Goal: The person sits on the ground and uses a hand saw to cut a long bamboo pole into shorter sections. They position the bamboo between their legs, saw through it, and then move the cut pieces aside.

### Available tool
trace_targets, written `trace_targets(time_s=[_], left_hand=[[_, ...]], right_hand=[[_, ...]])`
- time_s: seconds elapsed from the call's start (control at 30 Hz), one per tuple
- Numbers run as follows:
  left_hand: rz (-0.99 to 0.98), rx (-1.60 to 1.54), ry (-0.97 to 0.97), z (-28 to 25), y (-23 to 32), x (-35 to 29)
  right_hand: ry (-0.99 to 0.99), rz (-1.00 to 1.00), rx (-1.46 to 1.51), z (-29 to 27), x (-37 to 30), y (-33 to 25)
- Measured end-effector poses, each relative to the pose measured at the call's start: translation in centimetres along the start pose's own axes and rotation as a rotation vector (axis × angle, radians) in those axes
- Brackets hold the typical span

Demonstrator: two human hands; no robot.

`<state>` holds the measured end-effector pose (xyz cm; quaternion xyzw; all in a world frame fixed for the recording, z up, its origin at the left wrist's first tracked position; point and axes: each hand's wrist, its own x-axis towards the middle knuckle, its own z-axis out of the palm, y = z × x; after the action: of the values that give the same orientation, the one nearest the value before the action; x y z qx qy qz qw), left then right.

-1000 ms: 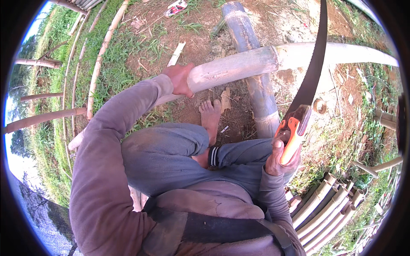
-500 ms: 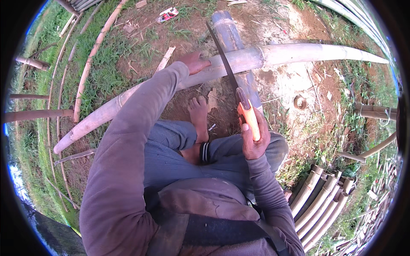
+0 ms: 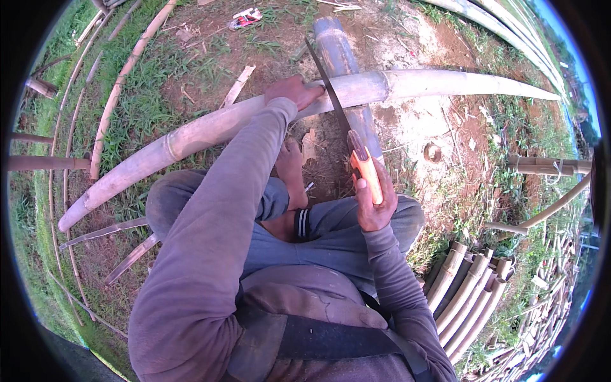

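A long pale bamboo pole (image 3: 210, 130) lies crosswise before me, resting over a greyish thick bamboo piece (image 3: 335, 49) on the ground. My left hand (image 3: 296, 92) is closed over the top of the pole, its fingertips close beside the saw blade. In my right hand (image 3: 377, 200) is the orange handle of a handsaw (image 3: 338, 111). The dark blade slants up and away to the left, crossing the pole left of a ring-like joint. Whether its teeth have cut into the bamboo cannot be made out.
My bare foot (image 3: 291, 172) is on the soil just under the pole. Cut bamboo lengths (image 3: 468, 280) are stacked at the right. Split strips (image 3: 130, 260) lie at the left, and a red and white wrapper (image 3: 245, 18) sits at the far side. Bamboo rails (image 3: 550, 167) stand at the right.
My left hand has slid right along the pole, closer to the saw blade. My right hand keeps its grip on the saw, nearly unmoved. The whole view has shifted slightly.
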<state>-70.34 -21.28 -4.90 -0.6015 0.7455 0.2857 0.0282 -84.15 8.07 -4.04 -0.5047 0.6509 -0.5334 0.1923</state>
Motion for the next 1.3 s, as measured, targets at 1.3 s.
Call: trace_targets(time_s=[1.3], left_hand=[[0.023,0.066,0.051,0.2,0.1,-0.4]], right_hand=[[-0.019,-0.010,-0.104,0.6,2.5,-1.4]])
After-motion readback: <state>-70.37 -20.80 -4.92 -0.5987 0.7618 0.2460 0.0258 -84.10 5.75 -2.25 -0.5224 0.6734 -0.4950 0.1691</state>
